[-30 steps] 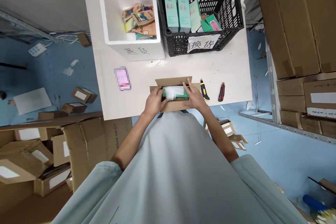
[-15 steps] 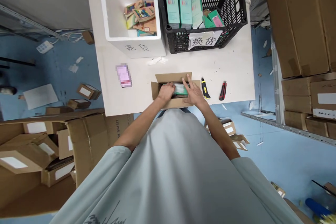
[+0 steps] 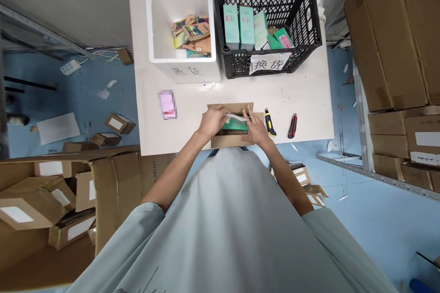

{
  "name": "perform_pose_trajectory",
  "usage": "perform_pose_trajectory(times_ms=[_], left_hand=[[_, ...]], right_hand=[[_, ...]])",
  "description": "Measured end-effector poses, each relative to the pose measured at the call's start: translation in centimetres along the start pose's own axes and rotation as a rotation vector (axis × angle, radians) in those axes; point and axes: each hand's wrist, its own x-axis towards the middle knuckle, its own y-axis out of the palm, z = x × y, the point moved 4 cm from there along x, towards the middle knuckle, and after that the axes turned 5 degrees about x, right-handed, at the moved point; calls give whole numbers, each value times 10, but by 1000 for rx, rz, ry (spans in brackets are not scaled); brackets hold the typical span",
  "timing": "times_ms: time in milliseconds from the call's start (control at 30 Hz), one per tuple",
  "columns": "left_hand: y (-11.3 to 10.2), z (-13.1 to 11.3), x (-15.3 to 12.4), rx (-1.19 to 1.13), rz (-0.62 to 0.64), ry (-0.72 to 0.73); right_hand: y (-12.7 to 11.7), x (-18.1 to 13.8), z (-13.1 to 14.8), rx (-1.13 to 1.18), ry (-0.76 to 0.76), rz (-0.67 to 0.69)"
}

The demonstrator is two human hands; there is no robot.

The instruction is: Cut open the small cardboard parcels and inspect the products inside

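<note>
An open cardboard box point(image 3: 227, 141) with raised flaps sits at the table's front edge, directly before me. Inside lies a green package point(image 3: 235, 124). My left hand point(image 3: 213, 120) is closed on the left end of a thin white slip point(image 3: 237, 117), which is tilted up above the green package; whether it is paper or a packet I cannot tell. At the box's right side, my right hand point(image 3: 255, 129) has its fingers apart, their tips close to the slip's right end. Just right of it lies a yellow-and-black utility knife point(image 3: 270, 123).
A red-and-black utility knife point(image 3: 292, 126) lies farther right. Behind stand a white foam box point(image 3: 182, 72) with small colourful packs and a black plastic crate point(image 3: 237, 68) with green boxes. A blurred pink item point(image 3: 167, 104) lies left. A large carton point(image 3: 117, 187) stands lower left.
My left hand has risen from inside the box, lifting the white slip off the green package. My right hand's fingers have drawn in slightly. The view has shifted a little.
</note>
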Motion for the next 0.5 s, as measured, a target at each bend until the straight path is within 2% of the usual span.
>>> perform_pose_trajectory(times_ms=[100, 200, 367, 433, 500], left_hand=[[-39, -1, 15, -30, -165, 9], [-63, 1, 37, -2, -246, -11], [-64, 6, 68, 91, -185, -73], [-60, 5, 69, 117, -162, -68], [-52, -1, 60, 118, -154, -1]], right_hand=[[-4, 0, 3, -29, 11, 15], [-8, 1, 5, -40, 20, 32], [-7, 3, 5, -8, 30, 30], [-5, 3, 2, 21, 31, 23], [-3, 2, -2, 49, 22, 13]])
